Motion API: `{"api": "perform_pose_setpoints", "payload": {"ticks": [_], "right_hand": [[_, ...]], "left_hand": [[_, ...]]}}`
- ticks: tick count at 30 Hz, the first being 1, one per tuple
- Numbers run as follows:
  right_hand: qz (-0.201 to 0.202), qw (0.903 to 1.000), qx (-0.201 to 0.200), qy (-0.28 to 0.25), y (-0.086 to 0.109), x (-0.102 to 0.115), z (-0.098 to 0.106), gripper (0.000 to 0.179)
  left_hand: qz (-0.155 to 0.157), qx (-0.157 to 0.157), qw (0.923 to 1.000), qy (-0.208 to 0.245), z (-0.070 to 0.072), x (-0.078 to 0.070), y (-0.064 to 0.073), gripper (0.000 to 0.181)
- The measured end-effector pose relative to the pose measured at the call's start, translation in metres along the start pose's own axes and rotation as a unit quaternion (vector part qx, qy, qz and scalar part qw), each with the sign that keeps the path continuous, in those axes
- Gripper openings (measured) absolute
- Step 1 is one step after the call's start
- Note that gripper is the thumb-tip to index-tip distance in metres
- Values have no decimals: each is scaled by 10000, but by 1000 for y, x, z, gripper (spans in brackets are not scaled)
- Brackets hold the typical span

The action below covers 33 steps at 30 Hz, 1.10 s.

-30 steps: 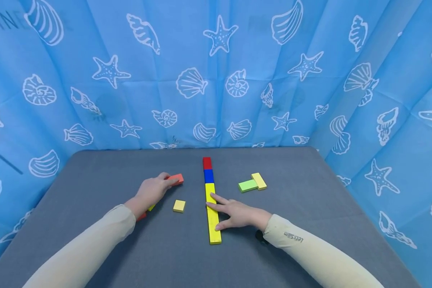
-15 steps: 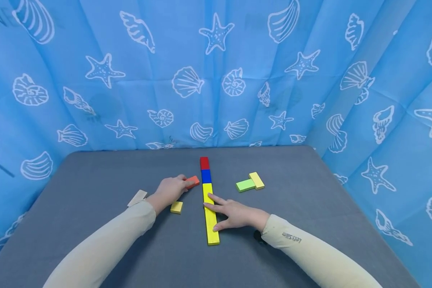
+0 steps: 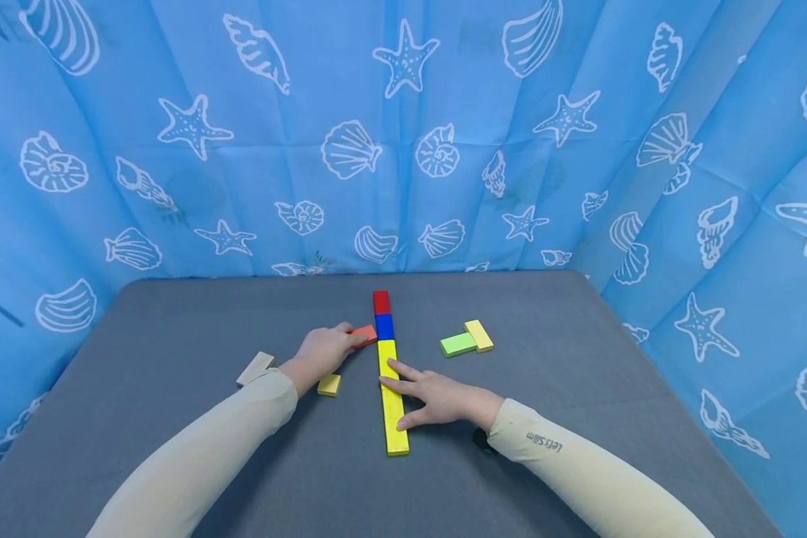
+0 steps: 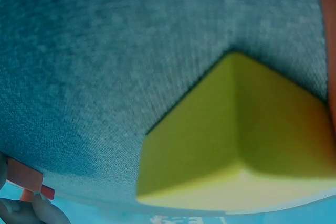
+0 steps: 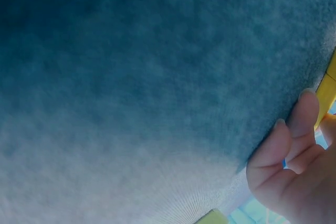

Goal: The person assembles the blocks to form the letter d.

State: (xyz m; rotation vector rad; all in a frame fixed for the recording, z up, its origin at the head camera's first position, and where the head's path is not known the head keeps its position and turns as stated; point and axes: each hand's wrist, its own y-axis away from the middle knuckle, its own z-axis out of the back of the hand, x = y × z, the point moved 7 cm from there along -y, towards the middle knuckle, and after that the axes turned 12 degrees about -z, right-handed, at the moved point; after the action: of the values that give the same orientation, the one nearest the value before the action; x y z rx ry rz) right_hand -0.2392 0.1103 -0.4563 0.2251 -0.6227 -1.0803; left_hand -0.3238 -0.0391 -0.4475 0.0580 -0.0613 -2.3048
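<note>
A row of blocks runs away from me in the head view: yellow blocks (image 3: 394,433) at the near end, then a blue block (image 3: 385,327), then a red block (image 3: 381,302) farthest off. My left hand (image 3: 319,353) pinches an orange-red block (image 3: 365,335), its right end right at the row's left side by the blue block. In the left wrist view this orange-red block (image 4: 23,175) shows at the lower left, by the fingertips. My right hand (image 3: 438,396) rests on the yellow blocks with fingers spread and thumb on their right edge.
A short pale yellow block (image 3: 329,385) lies by my left wrist, large in the left wrist view. Left of that wrist is a plain wooden block (image 3: 255,368). A green block (image 3: 458,344) and another yellow block (image 3: 479,336) touch, right of the row. A blue curtain (image 3: 403,187) stands behind the table.
My left hand has carried the orange-red block rightward to the row's side, uncovering the plain wooden block. My right hand has stayed on the yellow blocks. The head view has shifted slightly.
</note>
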Motion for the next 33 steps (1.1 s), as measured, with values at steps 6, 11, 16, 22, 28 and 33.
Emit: {"api": "perform_pose_setpoints", "payload": {"ticks": [6, 11, 16, 22, 28, 33], "right_hand": [[-27, 10000, 26, 24, 0, 1, 1, 76], [-48, 10000, 27, 12, 0, 0, 1, 76], [-74, 10000, 38, 12, -1, 0, 0, 76], [-95, 9999, 32, 34, 0, -1, 0, 77], [-113, 9999, 23, 18, 1, -2, 1, 76], [-92, 10000, 5, -16, 1, -1, 1, 77]], "left_hand": [[-12, -52, 10000, 3, 1, 0, 1, 41], [-15, -125, 9999, 62, 3, -1, 3, 42], [62, -72, 9999, 135, 2, -1, 4, 42], [43, -10, 10000, 88, 2, -3, 4, 42], [31, 140, 9999, 86, 3, -4, 3, 46], [73, 158, 9998, 104, 4, -5, 4, 47]]}}
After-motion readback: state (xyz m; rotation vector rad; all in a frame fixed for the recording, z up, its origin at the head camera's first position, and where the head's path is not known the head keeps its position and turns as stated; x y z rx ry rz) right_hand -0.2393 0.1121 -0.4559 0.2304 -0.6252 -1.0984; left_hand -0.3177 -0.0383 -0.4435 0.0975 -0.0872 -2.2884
